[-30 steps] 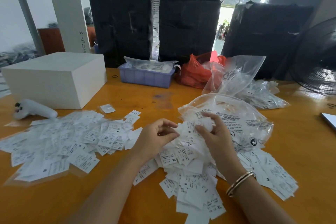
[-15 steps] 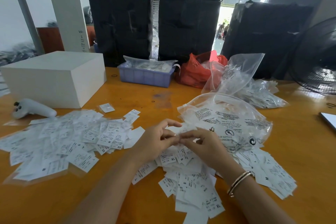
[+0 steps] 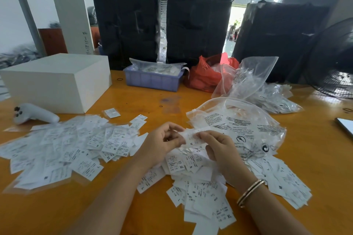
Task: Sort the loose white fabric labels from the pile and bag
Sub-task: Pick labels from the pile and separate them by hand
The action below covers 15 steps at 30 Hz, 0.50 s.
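We take the bag (image 3: 236, 129) as our landmark. It lies on the table (image 3: 133, 105), mouth sagging toward us, printed side up. The unsorted pile (image 3: 194, 177) spills from just in front of the bag, some of it touching the bag's near edge, and runs on toward us between the 2 forearms. The sorted spread (image 3: 63, 149) lies well left of the bag, past the left hand.

Both hands meet just left of the bag's near edge, above the pile. Between them is 1 label (image 3: 193, 135), its long axis running left to right, from hand to hand. The left hand (image 3: 162, 143) pinches its left end, fingers curled round it. The right hand (image 3: 221, 149) pinches its right end, fingers bent, and sits nearer the bag. The hands are close together, joined only by the label.

We judge the next move goes leftward to the spread, so the left hand is better placed to carry it.
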Tool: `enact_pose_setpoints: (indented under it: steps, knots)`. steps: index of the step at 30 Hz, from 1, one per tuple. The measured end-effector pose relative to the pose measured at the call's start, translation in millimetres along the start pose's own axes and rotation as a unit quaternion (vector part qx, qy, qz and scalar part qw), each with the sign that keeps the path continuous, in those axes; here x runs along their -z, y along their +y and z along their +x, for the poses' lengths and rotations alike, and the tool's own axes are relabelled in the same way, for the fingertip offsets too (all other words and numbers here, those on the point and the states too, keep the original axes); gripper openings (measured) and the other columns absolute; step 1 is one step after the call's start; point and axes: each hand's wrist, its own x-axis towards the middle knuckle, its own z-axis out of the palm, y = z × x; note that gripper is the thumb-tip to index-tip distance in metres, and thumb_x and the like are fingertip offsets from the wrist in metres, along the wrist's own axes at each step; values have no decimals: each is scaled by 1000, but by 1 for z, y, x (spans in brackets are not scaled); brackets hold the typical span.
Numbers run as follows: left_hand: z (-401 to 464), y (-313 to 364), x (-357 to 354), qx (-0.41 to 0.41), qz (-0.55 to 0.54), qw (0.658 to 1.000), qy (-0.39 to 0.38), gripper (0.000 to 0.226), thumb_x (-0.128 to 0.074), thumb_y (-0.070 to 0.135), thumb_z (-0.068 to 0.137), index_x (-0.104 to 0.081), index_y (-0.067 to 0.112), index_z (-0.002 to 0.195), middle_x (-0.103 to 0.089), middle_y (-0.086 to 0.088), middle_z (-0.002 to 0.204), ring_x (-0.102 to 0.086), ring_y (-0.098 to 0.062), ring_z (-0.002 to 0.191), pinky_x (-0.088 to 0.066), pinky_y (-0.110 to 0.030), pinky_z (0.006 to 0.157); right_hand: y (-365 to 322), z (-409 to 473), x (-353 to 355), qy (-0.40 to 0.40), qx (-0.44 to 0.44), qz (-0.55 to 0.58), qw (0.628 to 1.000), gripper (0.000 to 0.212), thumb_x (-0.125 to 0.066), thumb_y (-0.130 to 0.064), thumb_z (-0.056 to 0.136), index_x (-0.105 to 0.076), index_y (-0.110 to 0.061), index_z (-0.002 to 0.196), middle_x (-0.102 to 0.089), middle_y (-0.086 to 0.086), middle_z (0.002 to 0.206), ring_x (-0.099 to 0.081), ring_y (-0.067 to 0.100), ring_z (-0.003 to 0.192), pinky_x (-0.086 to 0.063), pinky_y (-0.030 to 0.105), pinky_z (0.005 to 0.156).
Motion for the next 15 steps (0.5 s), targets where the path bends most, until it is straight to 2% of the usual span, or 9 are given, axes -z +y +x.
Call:
enact_pose_setpoints:
  steps: [2, 5, 6, 8, 10, 15]
  knots:
    - [1, -1, 0, 0, -9, 1000, -8, 22, -71, 21, 79, -61, 26, 98, -71, 8, 75, -68, -4, 75, -49, -12, 67, -2, -1, 0, -7, 11, -20, 1000, 18, -61, -16, 90, -75, -20, 79, -56, -9, 49, -46, 1, 42, -34, 10, 42]
    - [0, -3, 0, -1, -11, 1000, -16, 22, -72, 20, 80, -61, 25, 99, -72, 7, 75, -68, -6, 76, -50, -14, 70, -3, -1, -1, 3, 44, -104, 994, 12, -69, -18, 84, -74, -29, 81, -72, -15, 75, -63, -5, 66, -46, 8, 60]
    - [0, -4, -1, 1, -7, 1000, -17, 23, -72, 22, 79, -61, 26, 99, -72, 7, 77, -69, -7, 77, -51, -15, 71, -3, -1, -1, 8, 53, -126, 991, 12, -70, -19, 83, -72, -31, 80, -72, -17, 80, -64, -2, 68, -47, 9, 62]
    - [-1, -4, -1, 3, 10, 1000, -24, 24, -73, 22, 80, -61, 30, 98, -73, 6, 81, -68, -8, 79, -51, -14, 71, -2, 0, -2, 23, 66, -163, 984, 11, -73, -22, 81, -70, -32, 77, -70, -20, 80, -59, 2, 56, -47, 11, 56]
    - [-1, -4, -2, 4, 24, 999, -30, 24, -73, 21, 81, -60, 32, 98, -73, 5, 83, -68, -9, 79, -50, -12, 70, -1, 0, -3, 43, 77, -184, 979, 11, -72, -23, 82, -68, -29, 74, -69, -17, 75, -51, -2, 48, -42, 10, 51]
    - [-3, -1, -2, -3, 46, 999, -14, 22, -71, 25, 84, -60, 37, 100, -70, 8, 89, -64, -8, 83, -50, -13, 71, 0, 0, -3, 60, 88, -199, 974, 12, -63, -23, 90, -72, -22, 82, -69, -10, 72, -54, -6, 55, -41, 9, 53]
